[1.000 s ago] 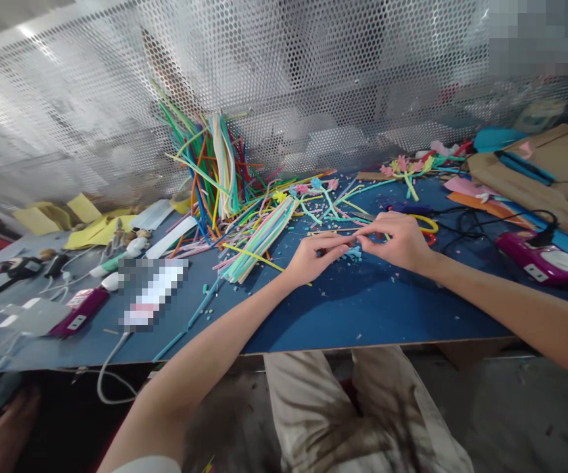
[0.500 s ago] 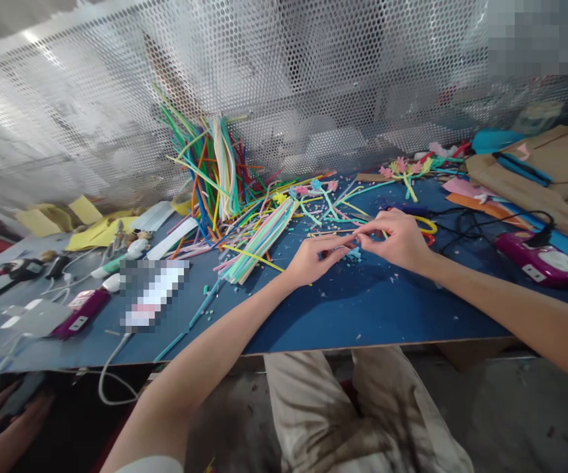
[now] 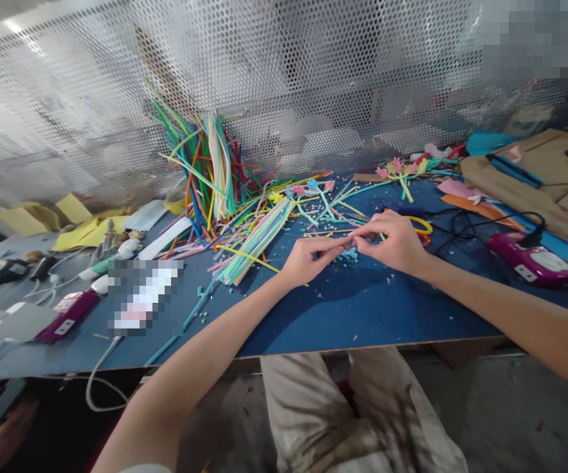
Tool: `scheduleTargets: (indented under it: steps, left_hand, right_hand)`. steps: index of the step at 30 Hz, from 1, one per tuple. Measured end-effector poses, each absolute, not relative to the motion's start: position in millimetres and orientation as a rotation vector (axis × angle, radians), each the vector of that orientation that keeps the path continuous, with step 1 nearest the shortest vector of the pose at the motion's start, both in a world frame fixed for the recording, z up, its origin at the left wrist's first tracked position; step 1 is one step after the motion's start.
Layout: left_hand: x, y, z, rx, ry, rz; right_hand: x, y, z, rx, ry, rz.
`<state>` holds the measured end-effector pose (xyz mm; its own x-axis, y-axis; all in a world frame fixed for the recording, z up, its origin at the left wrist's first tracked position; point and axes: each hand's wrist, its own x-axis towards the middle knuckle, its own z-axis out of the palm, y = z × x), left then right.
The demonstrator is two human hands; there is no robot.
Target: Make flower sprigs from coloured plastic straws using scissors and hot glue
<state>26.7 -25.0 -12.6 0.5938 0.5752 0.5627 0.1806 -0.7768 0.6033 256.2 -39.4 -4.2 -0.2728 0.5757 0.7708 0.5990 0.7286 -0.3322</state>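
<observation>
At the centre of the frame, the left hand (image 3: 308, 259) and the right hand (image 3: 396, 244) are meeting at their fingertips, each curling thumb and forefinger into a narrow pinch. Whether anything is sitting between the tips is too small to tell. A pale blue piece (image 3: 347, 255) is showing just below them, near the table's surface; whether the fingers are touching it is not clear.

The piece is looking very light, fuzzy and bendable, like the stems (image 3: 257, 243) lying left of centre. It is probably gripping well rather than slipping, though a hard squeeze would likely be crushing its fuzz. A thumb-and-forefinger hold near one end seems best, leaving the rest showing.

The widest bare part of the table (image 3: 313, 322) is stretching below the hands, dotted with a few scraps, down to the front edge at lower centre. Room is tighter elsewhere: a yellow stem (image 3: 247, 256) is lying beside the left wrist, flowers (image 3: 308, 189) are crowding above the hands, and a yellow loop (image 3: 426, 227) and black cords (image 3: 466, 226) are lying right of the right hand.
</observation>
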Motion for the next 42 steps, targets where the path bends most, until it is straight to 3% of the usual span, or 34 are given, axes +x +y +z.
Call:
scheduleTargets:
  steps: [42]
  left_hand:
    - [28.1, -27.3, -14.3, 2.183, 0.712, 1.084]
  right_hand:
    - [259.1, -41.6, -2.6, -0.861, -2.034, -0.098]
